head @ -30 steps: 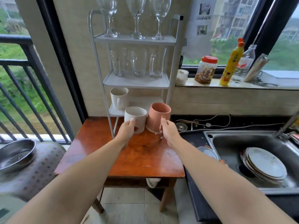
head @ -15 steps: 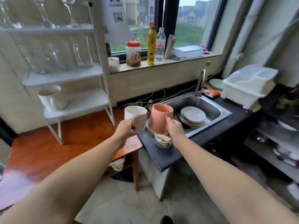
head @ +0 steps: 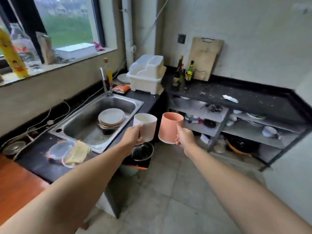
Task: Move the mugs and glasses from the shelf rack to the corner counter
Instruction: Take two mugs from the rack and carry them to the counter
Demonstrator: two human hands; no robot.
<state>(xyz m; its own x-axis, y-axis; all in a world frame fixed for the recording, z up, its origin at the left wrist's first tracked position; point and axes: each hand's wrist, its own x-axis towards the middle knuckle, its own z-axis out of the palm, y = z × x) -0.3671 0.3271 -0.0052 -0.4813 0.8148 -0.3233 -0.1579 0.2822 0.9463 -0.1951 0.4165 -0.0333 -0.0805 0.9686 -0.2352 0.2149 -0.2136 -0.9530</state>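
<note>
My left hand [head: 133,135] grips a white mug [head: 146,126] by its side, upright in the air. Beside it, my right hand [head: 184,137] holds a pink mug [head: 169,129], also upright. Both mugs hang over the floor, between the sink counter and the black corner counter [head: 244,100] at the right. The corner counter's top is dusty and speckled, with bare room in its middle. The shelf rack is out of view.
A steel sink [head: 84,125] with stacked plates [head: 111,118] lies left. A white dish drainer [head: 146,75], bottles [head: 179,73] and a cutting board [head: 204,58] stand at the corner. Open shelves [head: 236,129] with bowls sit under the counter. Plastic lids and a cloth [head: 76,152] lie near the sink.
The view has swung right, from the shelf rack past the sink toward the corner counter. Both hands kept their mugs and carried them along.
</note>
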